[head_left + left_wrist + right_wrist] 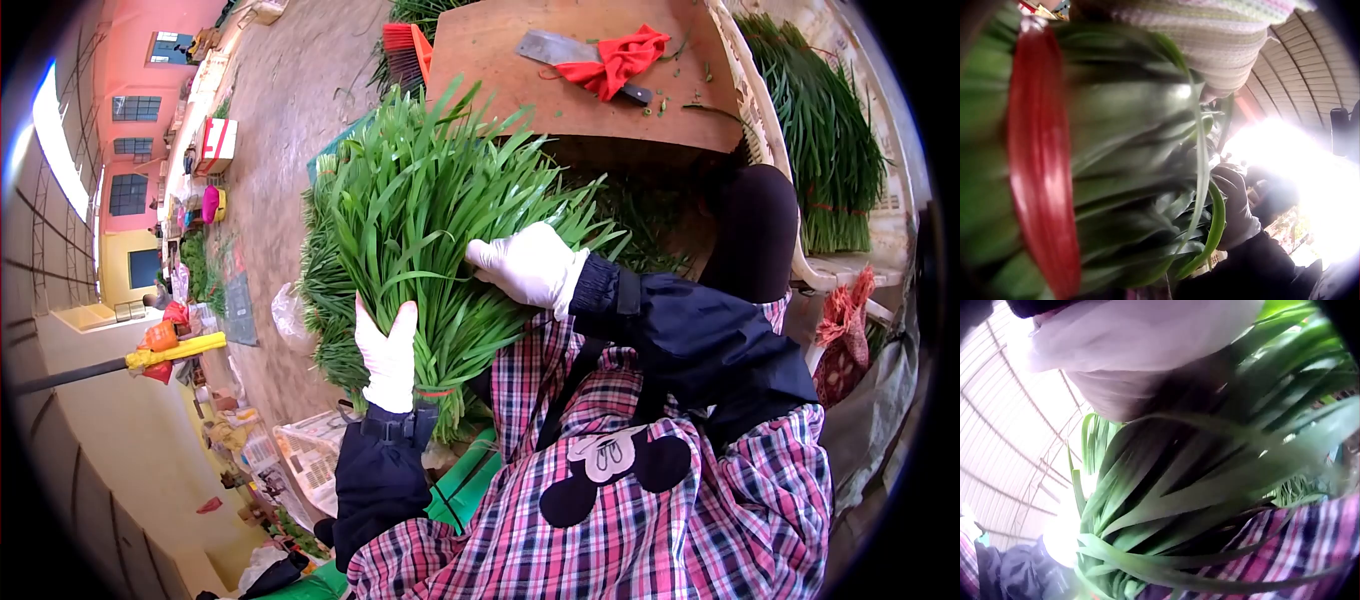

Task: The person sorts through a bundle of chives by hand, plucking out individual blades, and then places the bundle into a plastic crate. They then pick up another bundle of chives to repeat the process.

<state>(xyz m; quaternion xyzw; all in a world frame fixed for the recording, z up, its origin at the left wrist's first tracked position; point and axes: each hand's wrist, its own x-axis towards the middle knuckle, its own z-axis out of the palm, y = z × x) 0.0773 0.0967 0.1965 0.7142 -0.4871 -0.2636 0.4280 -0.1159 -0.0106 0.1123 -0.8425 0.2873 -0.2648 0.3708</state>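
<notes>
A big tied bundle of garlic chives (pixel 440 235), with long flat green leaves, lies across the person's lap. The white-gloved left hand (pixel 388 352) holds it near the stem end, thumb and forefinger spread around the leaves. Just beyond that hand a red band (pixel 1044 162) circles the stems, large in the left wrist view. Higher on the bundle, the gloved right hand (pixel 532 266) has curled fingers and pinches some leaves at its edge. In the right wrist view, leaves spill below the glove (pixel 1141 344), and its fingertips are in shadow.
Ahead is a brown board (pixel 600 100) bearing a cleaver (pixel 556 48) and a red cloth (pixel 625 60). A pale crate (pixel 765 100) on the right holds another tied bundle (pixel 825 140). More greens (pixel 330 270) lie left of the lap, near a clear plastic bag (pixel 290 315).
</notes>
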